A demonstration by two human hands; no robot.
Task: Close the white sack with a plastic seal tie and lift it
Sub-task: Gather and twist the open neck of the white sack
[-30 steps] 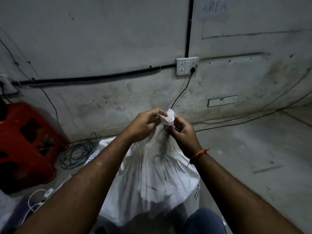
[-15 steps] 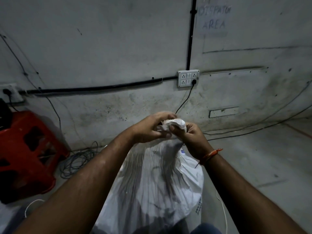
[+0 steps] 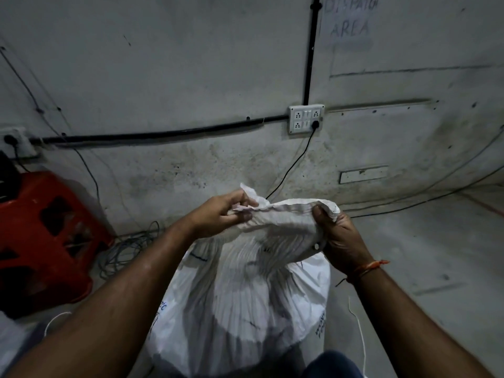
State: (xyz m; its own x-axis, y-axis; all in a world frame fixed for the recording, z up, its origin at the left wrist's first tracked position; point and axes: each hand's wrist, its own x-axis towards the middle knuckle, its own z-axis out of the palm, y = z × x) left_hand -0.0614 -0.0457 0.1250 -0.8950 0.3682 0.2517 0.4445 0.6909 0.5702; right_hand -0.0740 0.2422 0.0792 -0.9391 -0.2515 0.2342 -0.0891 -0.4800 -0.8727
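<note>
At far left sits a red stool [image 3: 41, 236]. L hand [image 3: 218, 214] pinches white sack [image 3: 245, 296] mouth edge; sack stands on floor betw both arms; R hand [image 3: 341, 238] grips opposite edge. Mouth's spread, untied. Next: regather neck w/ both hands; no tie seen yet.
</note>
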